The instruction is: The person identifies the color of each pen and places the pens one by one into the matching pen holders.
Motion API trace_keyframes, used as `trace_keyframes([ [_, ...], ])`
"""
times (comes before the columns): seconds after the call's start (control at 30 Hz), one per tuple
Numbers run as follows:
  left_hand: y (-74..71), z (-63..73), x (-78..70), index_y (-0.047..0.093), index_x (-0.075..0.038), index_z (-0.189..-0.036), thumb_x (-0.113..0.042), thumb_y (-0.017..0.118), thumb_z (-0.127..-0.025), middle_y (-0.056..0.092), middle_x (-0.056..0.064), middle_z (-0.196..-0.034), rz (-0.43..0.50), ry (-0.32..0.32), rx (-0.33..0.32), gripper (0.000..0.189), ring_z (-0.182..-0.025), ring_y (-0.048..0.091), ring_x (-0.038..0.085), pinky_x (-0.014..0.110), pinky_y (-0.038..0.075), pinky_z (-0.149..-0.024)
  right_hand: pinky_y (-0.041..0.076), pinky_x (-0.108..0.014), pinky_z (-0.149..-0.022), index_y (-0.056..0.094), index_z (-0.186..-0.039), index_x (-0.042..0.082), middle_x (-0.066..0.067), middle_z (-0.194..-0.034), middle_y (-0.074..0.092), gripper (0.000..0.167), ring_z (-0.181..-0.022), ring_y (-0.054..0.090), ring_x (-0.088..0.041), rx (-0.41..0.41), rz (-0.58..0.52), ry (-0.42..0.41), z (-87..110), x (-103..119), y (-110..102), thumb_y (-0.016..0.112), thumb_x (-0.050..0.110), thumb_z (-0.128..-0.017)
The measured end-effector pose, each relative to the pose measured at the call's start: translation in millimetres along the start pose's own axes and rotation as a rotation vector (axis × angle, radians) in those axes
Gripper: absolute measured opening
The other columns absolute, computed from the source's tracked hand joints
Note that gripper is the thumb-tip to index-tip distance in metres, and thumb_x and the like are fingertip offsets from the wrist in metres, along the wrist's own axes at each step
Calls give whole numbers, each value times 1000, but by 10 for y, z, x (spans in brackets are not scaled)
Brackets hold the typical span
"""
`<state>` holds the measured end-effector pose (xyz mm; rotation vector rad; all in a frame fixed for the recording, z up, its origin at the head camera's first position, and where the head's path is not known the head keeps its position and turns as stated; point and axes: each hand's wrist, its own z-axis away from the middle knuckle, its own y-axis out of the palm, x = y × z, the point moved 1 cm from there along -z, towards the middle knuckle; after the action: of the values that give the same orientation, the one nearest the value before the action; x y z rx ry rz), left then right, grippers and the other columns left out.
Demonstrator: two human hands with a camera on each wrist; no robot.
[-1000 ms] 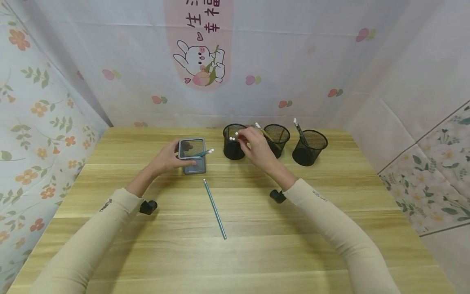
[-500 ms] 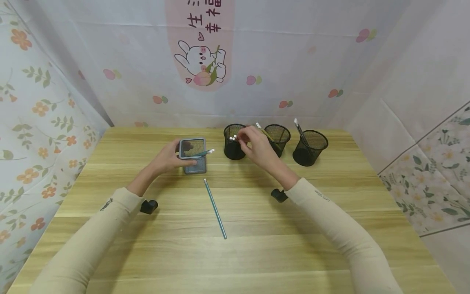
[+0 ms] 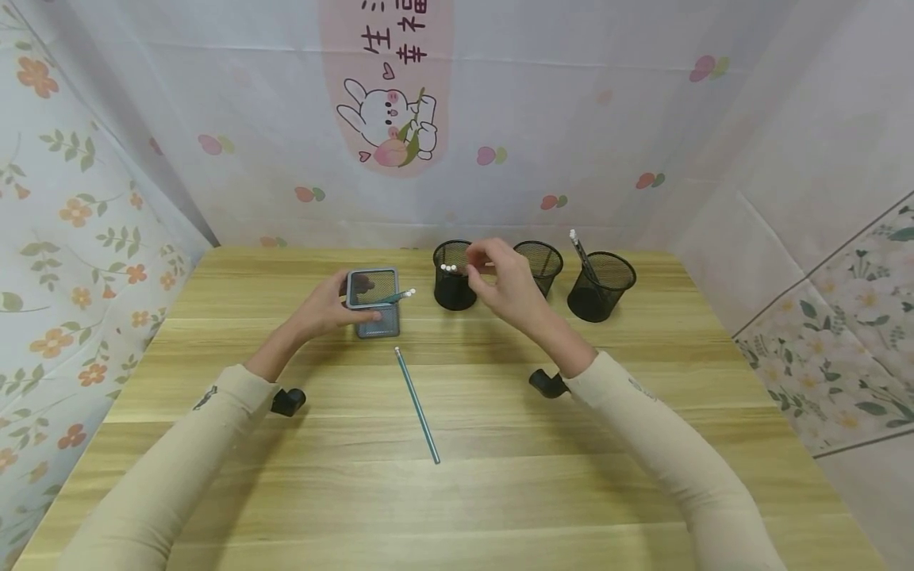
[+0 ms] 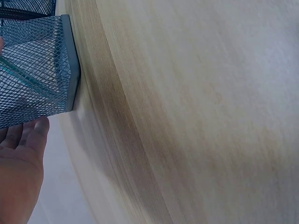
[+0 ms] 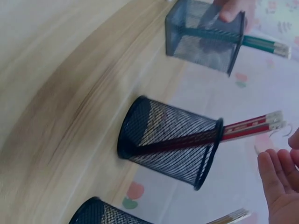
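My left hand grips a grey square mesh pen holder, thumb in front and the other fingers behind it. Green pencils with white ends lean inside it. To its right stands a round black mesh pen cup holding several red pencils. Beside that cup is my right hand, fingers loosely bent with nothing between them. In the right wrist view its fingers are apart from the pencils. One teal pencil lies on the table in front of the pen holder.
A second black mesh cup, partly behind my right hand, has pale yellow pencils. A third cup at the right holds dark pencils. Behind the wooden table hangs a patterned cloth.
My right hand has let go of a red pencil, which now rests with the others in the cup. The hand has drawn slightly right. My left hand stays on the pen holder.
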<state>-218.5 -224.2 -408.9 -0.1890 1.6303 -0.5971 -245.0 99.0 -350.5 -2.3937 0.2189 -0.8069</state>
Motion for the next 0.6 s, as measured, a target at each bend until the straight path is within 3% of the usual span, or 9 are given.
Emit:
trace_keyframes([
  [0.6,1,-5,-3,43,6,-140,-15,88,-82,54,25,-139,-23,-16,-4,77,-132,48,40,53,42,-106,58,-30,-74,64,-108,1,-8,-101,66,14,-88,66,-17,101,-93,189,142,254,93,67,-2,-95],
])
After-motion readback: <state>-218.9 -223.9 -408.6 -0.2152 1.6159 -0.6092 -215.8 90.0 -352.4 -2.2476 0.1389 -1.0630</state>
